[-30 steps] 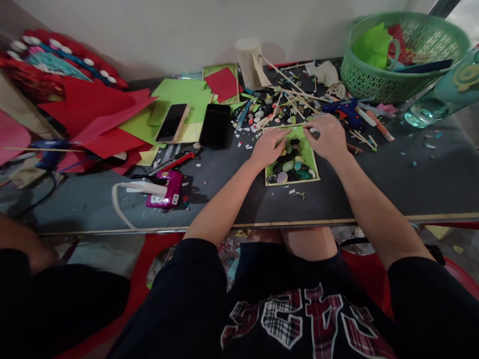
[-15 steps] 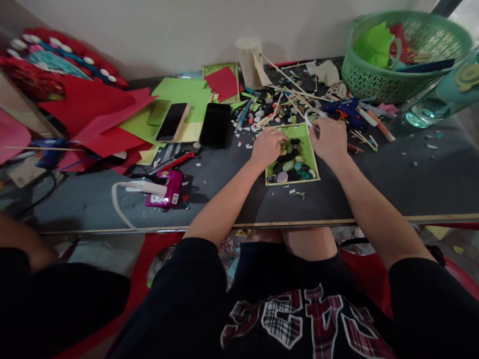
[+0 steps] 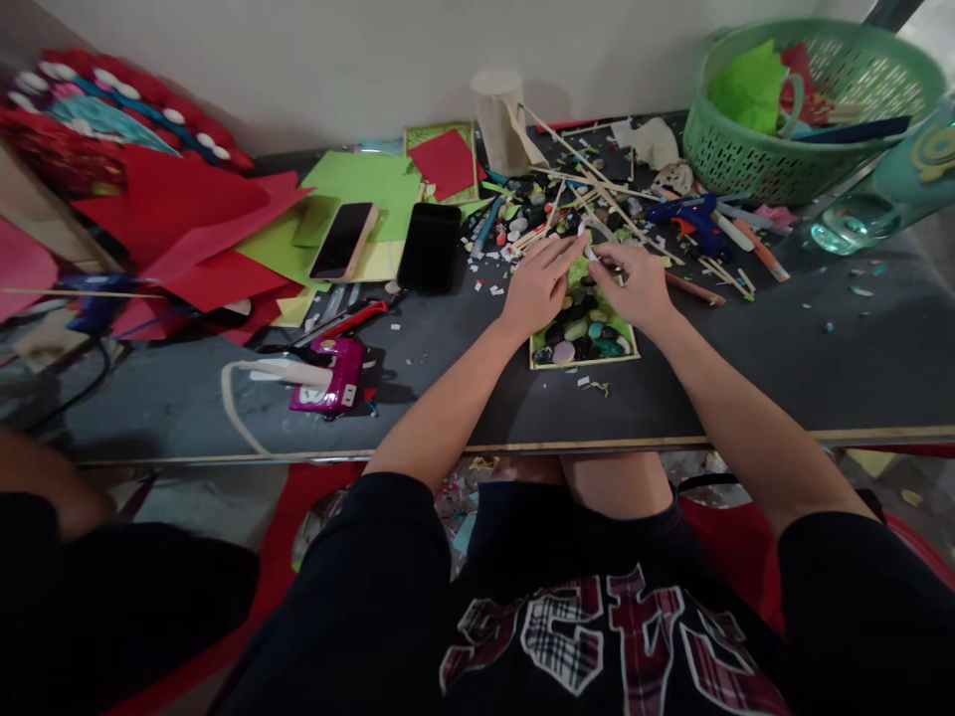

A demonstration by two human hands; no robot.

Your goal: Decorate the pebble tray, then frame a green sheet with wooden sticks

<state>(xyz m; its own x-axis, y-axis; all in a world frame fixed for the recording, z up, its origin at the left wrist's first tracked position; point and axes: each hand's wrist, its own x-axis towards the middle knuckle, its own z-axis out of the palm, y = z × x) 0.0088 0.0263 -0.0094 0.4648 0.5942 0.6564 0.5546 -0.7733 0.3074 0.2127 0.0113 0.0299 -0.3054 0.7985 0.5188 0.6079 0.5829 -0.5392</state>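
While near pebbles [image 3: 576, 330], hands [image 3: 532, 286] [image 3: 634, 285] close together.

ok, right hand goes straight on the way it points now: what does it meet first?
Beyond the small white piece at its fingers, the right hand would probably meet the left hand first. Depth is unclear, so it might pass just over or under.

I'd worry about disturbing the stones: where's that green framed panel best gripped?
Perhaps grip the panel by its two near corners, from the near side: it lies flat, its thin rim shows there, and the left hand and right hand partly cover its far half.
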